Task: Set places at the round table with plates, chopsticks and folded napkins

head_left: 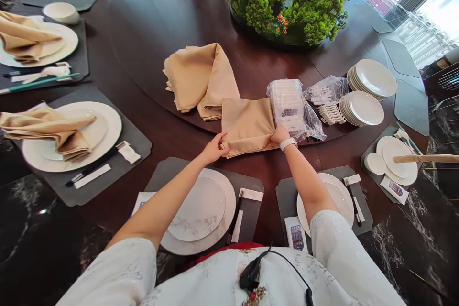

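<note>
A tan cloth napkin (pixel 247 122) lies spread on the dark round table, its near edge turned up in a narrow fold. My left hand (pixel 214 148) pinches the left end of that fold. At the right end my right hand (pixel 280 135), with a white band on the wrist, has its fingers curled on the cloth. Just behind and to the left rests a stack of folded tan napkins (pixel 201 76). Touching the napkin's right side is a plastic-wrapped stack of white packets (pixel 286 100).
Stacked small plates (pixel 373 79) and white spoon-shaped rests (pixel 332 114) stand at right. A green plant arrangement (pixel 283 5) occupies the table's middle. Place settings with plates (pixel 201 205) line the near edge; folded napkins (pixel 68 129) sit on the left ones.
</note>
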A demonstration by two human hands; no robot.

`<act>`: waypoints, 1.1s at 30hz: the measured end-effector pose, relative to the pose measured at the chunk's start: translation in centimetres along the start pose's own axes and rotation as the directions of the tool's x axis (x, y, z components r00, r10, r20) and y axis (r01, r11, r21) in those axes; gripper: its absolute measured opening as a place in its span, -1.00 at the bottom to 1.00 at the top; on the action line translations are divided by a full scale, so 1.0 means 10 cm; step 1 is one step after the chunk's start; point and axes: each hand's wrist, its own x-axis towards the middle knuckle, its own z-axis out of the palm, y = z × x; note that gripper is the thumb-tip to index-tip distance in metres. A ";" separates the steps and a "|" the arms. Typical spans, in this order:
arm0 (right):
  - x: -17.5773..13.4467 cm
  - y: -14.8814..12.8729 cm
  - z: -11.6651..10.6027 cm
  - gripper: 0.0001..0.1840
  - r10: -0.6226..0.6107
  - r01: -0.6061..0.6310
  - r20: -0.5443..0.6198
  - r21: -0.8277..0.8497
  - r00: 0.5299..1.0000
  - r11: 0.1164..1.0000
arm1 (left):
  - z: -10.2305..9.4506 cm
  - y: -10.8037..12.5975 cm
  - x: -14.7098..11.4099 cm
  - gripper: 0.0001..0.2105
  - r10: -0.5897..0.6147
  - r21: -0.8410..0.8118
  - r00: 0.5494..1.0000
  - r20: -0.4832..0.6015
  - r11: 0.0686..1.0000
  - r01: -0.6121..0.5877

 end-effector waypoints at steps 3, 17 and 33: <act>-0.04 0.04 0.00 -0.74 0.067 -0.068 0.021 0.037 0.997 0.997 | -0.02 0.03 -0.01 -0.23 0.045 0.038 0.999 -0.027 0.998 -0.044; -0.62 -0.06 -0.01 -0.44 -0.187 0.212 -0.275 0.065 0.943 0.975 | -0.07 0.33 -0.02 -0.60 0.325 0.512 0.885 -0.335 0.851 -0.119; -0.59 0.31 0.04 -0.76 -0.308 0.312 -0.052 0.119 0.950 0.943 | -0.23 0.23 0.02 -0.69 0.193 0.284 0.981 0.007 0.940 -0.187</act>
